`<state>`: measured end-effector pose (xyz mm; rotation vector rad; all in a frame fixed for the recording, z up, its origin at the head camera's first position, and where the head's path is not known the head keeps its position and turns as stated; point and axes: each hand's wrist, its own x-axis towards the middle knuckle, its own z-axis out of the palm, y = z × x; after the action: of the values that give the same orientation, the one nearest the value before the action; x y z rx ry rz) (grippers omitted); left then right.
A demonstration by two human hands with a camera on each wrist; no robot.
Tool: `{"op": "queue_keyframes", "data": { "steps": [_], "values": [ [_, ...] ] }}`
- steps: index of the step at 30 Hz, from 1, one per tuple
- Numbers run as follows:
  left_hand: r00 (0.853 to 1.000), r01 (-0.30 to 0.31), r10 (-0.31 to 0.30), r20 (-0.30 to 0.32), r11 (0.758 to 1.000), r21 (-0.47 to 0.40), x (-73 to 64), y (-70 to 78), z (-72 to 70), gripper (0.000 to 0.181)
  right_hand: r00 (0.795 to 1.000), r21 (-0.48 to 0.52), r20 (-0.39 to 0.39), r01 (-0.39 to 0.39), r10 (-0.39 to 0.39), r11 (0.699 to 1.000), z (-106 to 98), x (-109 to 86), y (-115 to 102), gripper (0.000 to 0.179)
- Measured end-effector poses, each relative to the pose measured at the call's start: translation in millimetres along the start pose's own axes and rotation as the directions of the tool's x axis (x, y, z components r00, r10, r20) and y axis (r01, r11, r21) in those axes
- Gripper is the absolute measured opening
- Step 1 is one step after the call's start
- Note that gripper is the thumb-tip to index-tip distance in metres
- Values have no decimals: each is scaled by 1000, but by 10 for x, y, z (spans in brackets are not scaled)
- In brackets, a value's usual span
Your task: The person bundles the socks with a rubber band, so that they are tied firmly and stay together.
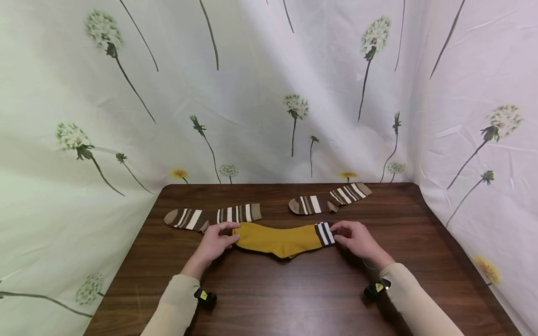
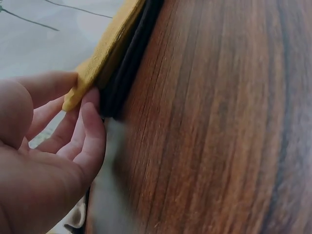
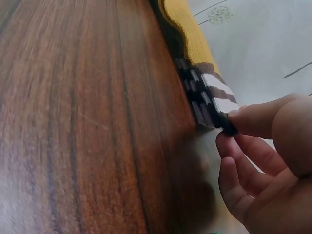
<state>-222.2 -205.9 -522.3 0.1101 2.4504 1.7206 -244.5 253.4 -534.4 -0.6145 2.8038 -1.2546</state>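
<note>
A mustard-yellow sock (image 1: 277, 239) is stretched sideways at the middle of the table, its dark cuff with white stripes (image 1: 325, 233) to the right. My left hand (image 1: 215, 242) pinches the toe end between thumb and fingers; the left wrist view shows the yellow fabric (image 2: 105, 56) between them. At the other end, my right hand (image 1: 356, 239) pinches the cuff edge, with the striped cuff (image 3: 219, 92) also visible in the right wrist view. Below the yellow fabric runs a dark layer (image 2: 127, 63); whether it is a second sock, I cannot tell.
Behind the yellow sock lie two brown socks with white stripes, one at left (image 1: 189, 219) and one at right (image 1: 311, 205). Each bends at the heel. The brown wooden table (image 1: 286, 294) meets a dandelion-print cloth (image 1: 260, 140) at its back and sides.
</note>
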Motion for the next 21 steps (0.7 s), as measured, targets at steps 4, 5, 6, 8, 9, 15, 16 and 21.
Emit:
{"op": "queue_keyframes", "data": {
  "steps": [4, 5, 6, 8, 9, 15, 16, 21],
  "values": [
    [1000, -24, 24, 10, 999, 23, 2, -12, -15, 37, 1000, 1, -11, 18, -18, 1000, -1, 28, 16, 21],
    [1000, -25, 25, 9, 999, 28, 2, -15, -15, 36, 1000, 2, -11, 19, -19, 1000, 0, 34, 19, 22],
    [1000, -25, 25, 7, 999, 36, 3, -19, -14, 36, 1000, 3, -9, 20, -20, 1000, 0, 40, 18, 22],
    [1000, -20, 20, 1, 998, 52, 4, -29, -9, 35, 1000, 10, -5, 18, -18, 1000, 1, 48, 15, 24],
    [1000, -18, 18, -1, 998, 60, 5, -35, -6, 35, 1000, 12, -1, 15, -15, 1000, 2, 51, 10, 24],
    [1000, -16, 17, -18, 995, 94, 8, -63, 8, 34, 1000, 12, 12, 9, -9, 1000, 2, 65, 0, 26],
    [1000, -17, 19, -20, 995, 99, 8, -64, 7, 34, 1000, 11, 14, 6, -6, 1000, 4, 67, 0, 26],
    [1000, -10, 14, -27, 990, 140, 11, -88, 6, 33, 999, 27, 34, -22, 21, 999, 27, 73, -11, 26]
  ]
}}
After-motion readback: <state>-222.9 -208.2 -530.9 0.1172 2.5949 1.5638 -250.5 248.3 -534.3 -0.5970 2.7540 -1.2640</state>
